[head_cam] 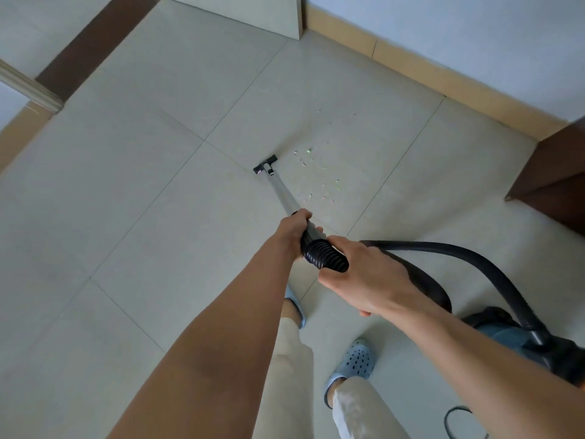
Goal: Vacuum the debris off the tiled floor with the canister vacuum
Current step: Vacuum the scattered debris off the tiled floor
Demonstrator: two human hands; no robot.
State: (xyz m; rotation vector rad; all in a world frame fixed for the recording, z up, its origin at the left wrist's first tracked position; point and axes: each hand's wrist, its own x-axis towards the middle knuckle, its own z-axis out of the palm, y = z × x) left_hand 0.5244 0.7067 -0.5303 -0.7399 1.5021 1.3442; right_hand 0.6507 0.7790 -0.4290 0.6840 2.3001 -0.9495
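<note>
Gripping the wand (285,198), the left hand (292,229) wraps it; the right hand (364,274) clasps the ribbed hose (326,256). Its nozzle (265,164) sits just left of the debris (316,175).

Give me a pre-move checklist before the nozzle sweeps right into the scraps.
1. Grip on wand: left hand is closed on the wand, right hand on the ribbed hose cuff. Ok.
2. Floor nozzle flat on the tile: appears down, but contact is too small to confirm. Cannot tell.
3. Debris reached: scraps lie right of the nozzle, untouched. Not ok.
4. Path to debris: bare tile between nozzle and scraps. Ok.
5. Hose slack: loops freely back to the canister, no kink seen. Ok.
6. Power cord: only a loop shows near the right foot; possible trip risk. Cannot tell.
</note>
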